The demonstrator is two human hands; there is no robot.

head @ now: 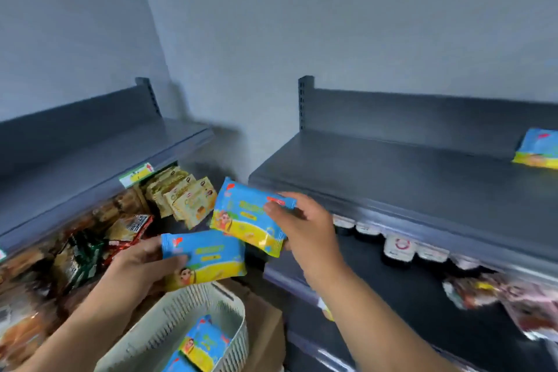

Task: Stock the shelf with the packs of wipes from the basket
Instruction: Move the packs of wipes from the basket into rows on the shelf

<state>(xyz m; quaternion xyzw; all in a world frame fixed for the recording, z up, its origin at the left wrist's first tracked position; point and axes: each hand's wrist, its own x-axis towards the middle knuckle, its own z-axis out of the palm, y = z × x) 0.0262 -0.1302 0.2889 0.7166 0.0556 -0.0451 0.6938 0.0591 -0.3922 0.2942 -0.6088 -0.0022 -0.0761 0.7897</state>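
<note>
My left hand (142, 266) grips a blue and yellow pack of wipes (208, 257) by its left edge, just above the pale slatted basket (169, 323). My right hand (305, 229) pinches a second, tilted pack of wipes (244, 217) by its right end, in the gap between the two shelf units. More packs of wipes (199, 347) lie inside the basket. One pack of wipes (537, 151) rests on the grey top shelf (392, 178) at the far right.
A second grey shelf (90, 154) stands at the left, with snack bags (184, 196) below it. Dark jars (398, 248) and pink packets (513, 299) fill the lower right shelf. The basket sits on a brown cardboard box (265, 329).
</note>
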